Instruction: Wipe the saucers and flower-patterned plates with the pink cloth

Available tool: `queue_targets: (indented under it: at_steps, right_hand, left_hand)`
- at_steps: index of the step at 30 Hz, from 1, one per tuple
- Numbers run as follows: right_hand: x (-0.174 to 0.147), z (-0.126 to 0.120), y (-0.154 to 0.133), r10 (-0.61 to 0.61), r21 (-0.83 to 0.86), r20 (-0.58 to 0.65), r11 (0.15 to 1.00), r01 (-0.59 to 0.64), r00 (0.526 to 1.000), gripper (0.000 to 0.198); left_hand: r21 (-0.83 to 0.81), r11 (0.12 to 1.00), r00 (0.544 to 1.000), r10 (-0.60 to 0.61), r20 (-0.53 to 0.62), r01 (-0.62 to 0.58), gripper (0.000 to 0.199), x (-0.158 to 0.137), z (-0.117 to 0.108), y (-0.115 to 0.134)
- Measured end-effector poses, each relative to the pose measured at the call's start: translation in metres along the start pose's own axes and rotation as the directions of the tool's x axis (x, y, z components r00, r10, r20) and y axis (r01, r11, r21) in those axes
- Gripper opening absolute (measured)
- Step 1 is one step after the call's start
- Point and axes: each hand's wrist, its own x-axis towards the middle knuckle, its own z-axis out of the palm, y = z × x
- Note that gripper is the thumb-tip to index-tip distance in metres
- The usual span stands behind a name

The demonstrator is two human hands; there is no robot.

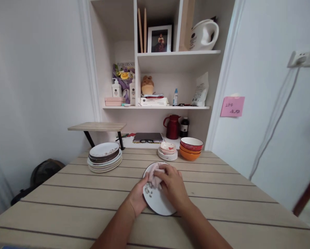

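Note:
A white plate (160, 204) with a dark rim and a small brown pattern is tilted up over the middle of the wooden table (97, 193). My left hand (138, 197) grips its left edge, the thumb near the rim and the other fingers hidden behind. Pressed to the upper part of the plate is a crumpled pale pink cloth (155, 174). My right hand (174, 186) holds this cloth, its fingers bent over it. The plate's right edge is partly covered by my right hand.
Stacked plates (104, 160) stand at the back left, beside a small raised wooden shelf (97, 126). Small dishes (167, 152) and stacked bowls (191, 148) sit at the back right. Behind them are a red jug (173, 127) and a dark laptop (148, 137).

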Motion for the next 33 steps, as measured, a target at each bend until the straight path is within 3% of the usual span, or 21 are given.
queue_targets:
  at_steps: [4, 9, 14, 18, 21, 26, 33]
  right_hand:
    - [0.001, -0.002, 0.007, 0.085, -0.044, -0.031, 0.995, -0.086, 0.996, 0.048]
    - [0.000, -0.005, 0.010, 0.111, -0.067, 0.006, 0.992, -0.111, 0.994, 0.050]
    - [-0.003, -0.004, 0.003, 0.006, -0.001, 0.127, 1.000, -0.006, 0.992, 0.040]
    - [-0.006, 0.001, -0.006, -0.115, 0.090, 0.176, 0.991, 0.100, 0.978, 0.034]
    - [-0.006, 0.004, -0.011, -0.144, 0.108, 0.125, 0.986, 0.131, 0.982, 0.042]
    - [-0.003, 0.003, -0.005, -0.066, 0.056, 0.005, 0.996, 0.065, 0.998, 0.054]
    - [-0.001, -0.003, 0.006, 0.044, -0.064, -0.035, 0.997, -0.046, 0.998, 0.048]
  left_hand:
    - [-0.001, 1.000, 1.000, 0.026, -0.015, -0.026, 0.049, -0.002, 0.001, 0.001]
    - [-0.043, 0.992, 0.993, 0.117, -0.005, -0.117, 0.054, -0.005, 0.001, 0.009]
    - [-0.092, 0.973, 0.977, 0.212, -0.004, -0.211, 0.055, -0.006, -0.003, 0.016]
    - [-0.086, 0.981, 0.985, 0.175, -0.001, -0.175, 0.053, -0.005, -0.007, 0.017]
    - [-0.072, 0.990, 0.993, 0.122, 0.009, -0.121, 0.049, -0.003, -0.005, 0.013]
    - [-0.052, 0.997, 0.998, 0.056, 0.033, -0.054, 0.042, -0.002, 0.004, 0.003]
    - [-0.091, 0.981, 0.985, 0.173, -0.002, -0.172, 0.050, -0.005, 0.000, 0.014]
